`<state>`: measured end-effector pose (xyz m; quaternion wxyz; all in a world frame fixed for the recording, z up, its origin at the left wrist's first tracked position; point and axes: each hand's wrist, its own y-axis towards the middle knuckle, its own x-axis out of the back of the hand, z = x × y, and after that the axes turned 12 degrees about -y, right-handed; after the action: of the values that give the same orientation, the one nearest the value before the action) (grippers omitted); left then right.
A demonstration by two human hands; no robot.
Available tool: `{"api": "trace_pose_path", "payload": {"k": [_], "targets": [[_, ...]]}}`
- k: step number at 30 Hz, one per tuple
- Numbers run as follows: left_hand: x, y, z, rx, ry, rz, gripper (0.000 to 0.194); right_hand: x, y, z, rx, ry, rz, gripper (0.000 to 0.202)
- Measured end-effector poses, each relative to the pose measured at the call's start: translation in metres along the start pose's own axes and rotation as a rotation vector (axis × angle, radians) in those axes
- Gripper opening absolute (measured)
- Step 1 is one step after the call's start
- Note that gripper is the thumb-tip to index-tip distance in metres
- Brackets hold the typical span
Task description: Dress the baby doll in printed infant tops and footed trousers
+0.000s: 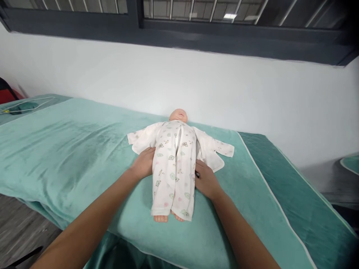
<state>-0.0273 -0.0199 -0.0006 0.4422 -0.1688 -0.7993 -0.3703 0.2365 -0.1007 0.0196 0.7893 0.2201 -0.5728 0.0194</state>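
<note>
A baby doll lies on its back, its feet showing below white printed baby trousers. The trousers cover its front from near the neck down. A matching baby shirt has its sleeves spread out to both sides. My left hand is closed at the left edge of the trousers, its fingertips hidden behind the cloth. On the opposite edge, my right hand has curled fingers against the trousers, with a small dark spot between them that I cannot make out.
A light green cover spreads over the bed, with a darker green sheet at the right. Behind stands a white wall below a dark window frame. A red item shows at far left.
</note>
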Motion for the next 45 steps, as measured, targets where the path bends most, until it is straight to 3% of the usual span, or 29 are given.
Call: {"api": "trace_pose_path", "payload": {"k": [4,9,13,15,17,20,24,26,29,31,33,36,38,42,45], "targets": [[0.004,-0.014,-0.002,-0.019,0.028,-0.058,0.025,0.002,-0.002,-0.001,-0.012,-0.036,0.031,0.022],[0.010,-0.030,-0.007,0.060,-0.148,-0.073,0.029,0.008,-0.011,-0.003,-0.097,0.023,0.019,0.020],[0.010,-0.030,0.001,0.304,-0.331,-0.245,0.023,0.009,-0.014,-0.018,-0.352,0.295,-0.181,0.021],[0.008,-0.026,0.010,0.488,-0.348,-0.380,0.021,0.009,-0.012,-0.033,-0.496,0.255,-0.331,0.023],[0.006,-0.020,0.022,0.645,-0.279,-0.477,0.022,0.009,-0.010,-0.051,-0.614,0.063,-0.387,0.029],[0.004,-0.009,0.036,0.785,-0.085,-0.480,0.030,0.013,-0.006,-0.074,-0.730,-0.212,-0.259,0.042],[0.001,0.002,0.040,0.898,0.052,-0.439,0.038,0.022,0.001,-0.087,-0.848,-0.230,0.000,0.039],[0.000,0.004,0.038,0.918,0.069,-0.445,0.039,0.025,0.009,-0.083,-0.853,-0.059,0.005,0.032],[-0.001,0.003,0.036,0.927,0.084,-0.457,0.037,0.031,0.028,-0.058,-0.726,0.437,-0.293,0.030],[-0.001,0.002,0.036,0.913,0.085,-0.455,0.030,0.039,0.041,-0.028,-0.538,0.668,-0.439,0.028],[0.000,0.001,0.037,0.888,0.070,-0.451,0.023,0.050,0.051,0.004,-0.299,0.717,-0.380,0.021],[0.002,-0.001,0.037,0.868,-0.006,-0.482,0.020,0.064,0.060,0.035,-0.099,0.703,-0.061,0.022],[0.003,-0.002,0.037,0.882,-0.118,-0.537,0.022,0.068,0.069,0.037,-0.128,0.693,-0.034,0.030],[0.005,-0.005,0.029,0.831,-0.453,-0.713,0.025,0.058,0.105,0.014,-0.340,0.678,-0.296,0.032],[0.009,-0.002,0.019,0.731,-0.754,-0.762,0.027,0.038,0.135,-0.001,-0.436,0.493,-0.354,0.021]]}}
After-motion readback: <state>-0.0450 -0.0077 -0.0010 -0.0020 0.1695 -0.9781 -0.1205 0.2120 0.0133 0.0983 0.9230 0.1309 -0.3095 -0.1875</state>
